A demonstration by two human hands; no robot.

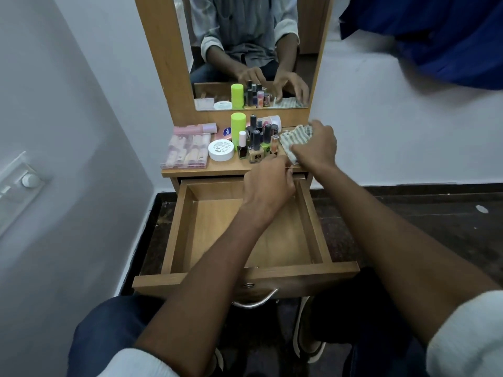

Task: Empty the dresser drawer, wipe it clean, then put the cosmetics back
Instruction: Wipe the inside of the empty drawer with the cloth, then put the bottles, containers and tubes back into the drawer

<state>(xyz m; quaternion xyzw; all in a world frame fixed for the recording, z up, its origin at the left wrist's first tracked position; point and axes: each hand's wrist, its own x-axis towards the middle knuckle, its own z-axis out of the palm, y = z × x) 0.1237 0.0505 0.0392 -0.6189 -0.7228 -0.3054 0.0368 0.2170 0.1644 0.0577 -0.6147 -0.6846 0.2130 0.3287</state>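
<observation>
Drawer: one wooden drawer (246,232) pulled fully out of the dresser, nothing visible inside; one curved metal handle (255,302) on its front.
Dresser top: one wooden shelf (190,172) above the drawer, carrying all the cosmetics.
Cloth: one striped cloth (295,140) at the shelf's right end, bunched under the right hand.
Right hand: right hand (315,148) lies on the cloth, fingers curled down over it and gripping it.
Left hand: left hand (268,183) over the drawer's back right corner, fingers curled at the shelf edge near the bottles; whether they hold anything I cannot tell.
Nail polish bottles: a tight cluster (258,142) at mid-shelf, roughly eight to ten; an exact count is not possible because they overlap.
Green tube: one bright green cylinder (238,126), upright, behind the cluster.
White jar: one round white jar (221,150), left of the bottles.
Clear case: one clear box (186,151) of pinkish tubes at the left end.
Pink tube: one (194,129), lying behind the case.
Mirror: one (251,50), reflecting both hands.
</observation>
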